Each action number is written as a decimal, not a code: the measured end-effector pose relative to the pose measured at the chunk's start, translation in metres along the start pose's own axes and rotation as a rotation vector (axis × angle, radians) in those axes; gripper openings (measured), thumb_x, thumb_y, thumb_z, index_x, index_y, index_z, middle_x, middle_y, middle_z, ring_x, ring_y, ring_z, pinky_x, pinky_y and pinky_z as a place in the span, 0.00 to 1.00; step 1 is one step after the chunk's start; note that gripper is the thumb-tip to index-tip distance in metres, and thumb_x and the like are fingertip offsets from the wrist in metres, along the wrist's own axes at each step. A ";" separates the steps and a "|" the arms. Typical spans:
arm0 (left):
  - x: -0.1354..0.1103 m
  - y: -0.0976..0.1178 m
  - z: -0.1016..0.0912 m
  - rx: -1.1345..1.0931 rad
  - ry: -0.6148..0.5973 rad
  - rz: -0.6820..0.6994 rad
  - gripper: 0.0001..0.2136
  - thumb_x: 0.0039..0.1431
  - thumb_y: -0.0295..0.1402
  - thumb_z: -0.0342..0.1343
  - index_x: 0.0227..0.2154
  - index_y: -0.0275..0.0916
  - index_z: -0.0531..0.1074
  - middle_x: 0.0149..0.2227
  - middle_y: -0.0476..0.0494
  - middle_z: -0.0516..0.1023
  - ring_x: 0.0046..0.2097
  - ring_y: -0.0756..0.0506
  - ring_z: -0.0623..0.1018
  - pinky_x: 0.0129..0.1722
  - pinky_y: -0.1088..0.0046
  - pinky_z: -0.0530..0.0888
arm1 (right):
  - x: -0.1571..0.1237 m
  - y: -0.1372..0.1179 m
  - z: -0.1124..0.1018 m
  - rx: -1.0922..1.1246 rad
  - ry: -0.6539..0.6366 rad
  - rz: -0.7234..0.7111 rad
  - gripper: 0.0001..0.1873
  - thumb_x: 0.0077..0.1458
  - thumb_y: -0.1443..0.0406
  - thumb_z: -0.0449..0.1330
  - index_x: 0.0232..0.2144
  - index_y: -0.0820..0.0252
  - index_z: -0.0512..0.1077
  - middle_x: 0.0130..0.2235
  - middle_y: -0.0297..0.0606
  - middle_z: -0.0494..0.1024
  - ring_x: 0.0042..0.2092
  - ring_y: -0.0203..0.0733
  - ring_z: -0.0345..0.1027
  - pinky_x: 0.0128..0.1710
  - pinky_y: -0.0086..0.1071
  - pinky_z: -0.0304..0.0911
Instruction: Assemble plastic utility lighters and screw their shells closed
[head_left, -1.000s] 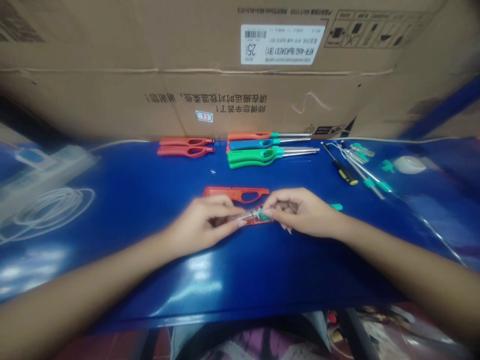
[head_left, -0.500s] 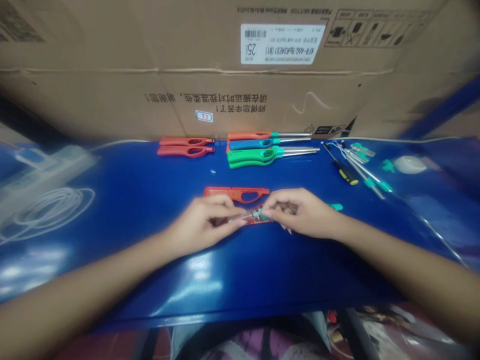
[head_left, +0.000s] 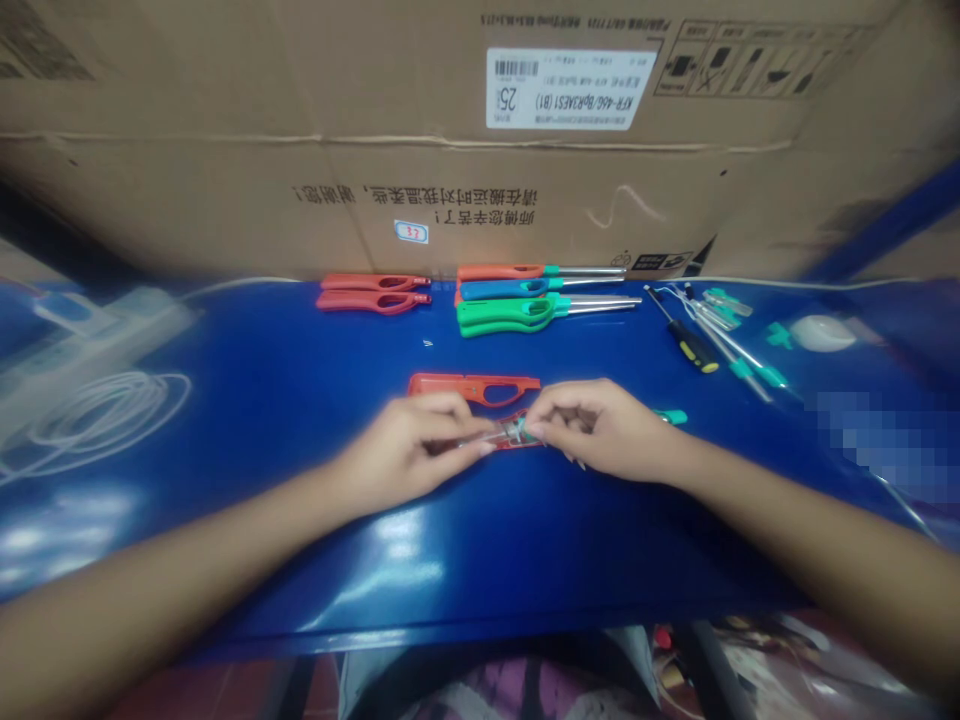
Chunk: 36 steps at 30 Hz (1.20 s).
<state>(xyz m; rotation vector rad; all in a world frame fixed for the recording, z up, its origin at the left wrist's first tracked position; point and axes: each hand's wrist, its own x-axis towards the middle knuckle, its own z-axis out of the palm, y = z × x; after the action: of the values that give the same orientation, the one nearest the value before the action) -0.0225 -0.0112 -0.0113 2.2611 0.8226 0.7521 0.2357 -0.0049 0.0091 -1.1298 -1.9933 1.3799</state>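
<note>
Evidently we are at a fine, two-handed step: working a clear piece (head_left: 477, 439) and a small teal part (head_left: 526, 429) together over a red half-shell (head_left: 531, 443) near the middle of the surface (head_left: 300, 400). Our left hand (head_left: 416, 440) pinches the clear piece between thumb and fingers from the left. Our right hand (head_left: 604, 430) has its thumb and forefinger pressed together at the teal part, its other fingers curled in. The half-shell lies just under the fingertips, partly hidden, so we cannot tell whether either piece is seated in it. A teal end (head_left: 673, 416) shows just beyond our right wrist.

On the far side of our hands, close by, lies a red handle piece (head_left: 450, 384) with a long opening. Farther off we have two red handles (head_left: 371, 301) on the left, green lighters (head_left: 502, 315) at the centre, and a screwdriver (head_left: 694, 347) on the right.

As we judge it, the next move calls for a light, steady pinch from both hands, the clear piece and teal part held in line and the half-shell left undisturbed beneath.
</note>
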 end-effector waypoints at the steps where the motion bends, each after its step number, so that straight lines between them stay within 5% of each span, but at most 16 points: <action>1: 0.000 0.000 0.000 0.000 -0.001 0.001 0.13 0.66 0.32 0.58 0.51 0.41 0.79 0.36 0.44 0.79 0.34 0.50 0.78 0.37 0.76 0.75 | 0.000 0.000 0.000 0.000 0.000 0.005 0.11 0.59 0.59 0.62 0.32 0.62 0.75 0.21 0.28 0.69 0.19 0.28 0.62 0.19 0.24 0.57; 36: -0.002 0.005 0.004 0.024 0.106 0.052 0.11 0.64 0.30 0.60 0.48 0.36 0.80 0.34 0.45 0.78 0.33 0.52 0.77 0.33 0.78 0.73 | 0.001 0.004 0.002 0.084 0.095 0.039 0.13 0.55 0.56 0.64 0.31 0.62 0.77 0.26 0.34 0.72 0.27 0.34 0.61 0.27 0.29 0.56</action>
<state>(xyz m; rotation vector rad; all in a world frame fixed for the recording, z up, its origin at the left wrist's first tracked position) -0.0193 -0.0172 -0.0105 2.2876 0.8287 0.8969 0.2356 -0.0047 0.0045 -1.1795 -1.8393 1.3896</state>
